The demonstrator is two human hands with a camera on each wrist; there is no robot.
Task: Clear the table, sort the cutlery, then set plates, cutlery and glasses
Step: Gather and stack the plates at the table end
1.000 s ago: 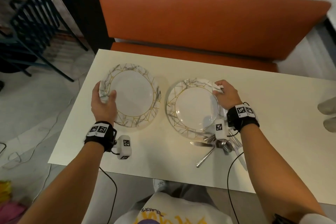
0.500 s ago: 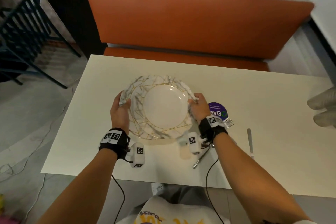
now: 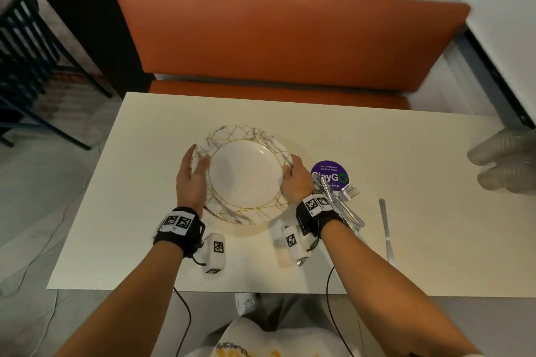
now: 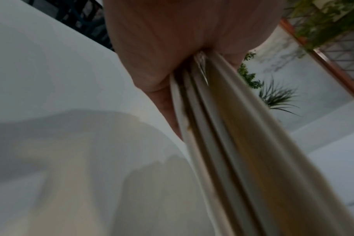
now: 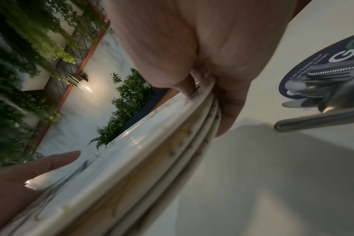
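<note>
A stack of marble-patterned plates with gold lines (image 3: 245, 174) sits at the middle of the white table (image 3: 377, 139). My left hand (image 3: 197, 159) grips its left rim, thumb on top. My right hand (image 3: 290, 166) grips the right rim. The left wrist view shows the stacked rims (image 4: 232, 143) wedged into my palm. In the right wrist view my thumb lies over the rims (image 5: 131, 159) and my fingers curl beneath. A pile of forks and other cutlery (image 3: 345, 200) lies just right of my right wrist, also seen as cutlery (image 5: 323, 89) up close. A lone knife (image 3: 385, 226) lies further right.
A round purple sticker (image 3: 329, 172) is on the table under the cutlery tips. Clear plastic cups (image 3: 504, 165) lie on their sides at the right edge. An orange bench (image 3: 290, 46) runs along the far side. A dark chair (image 3: 26, 61) stands at left.
A second ago each hand held a separate plate side by side. The two were brought together into one stack at the table's middle, uncovering the sticker and cutlery.
</note>
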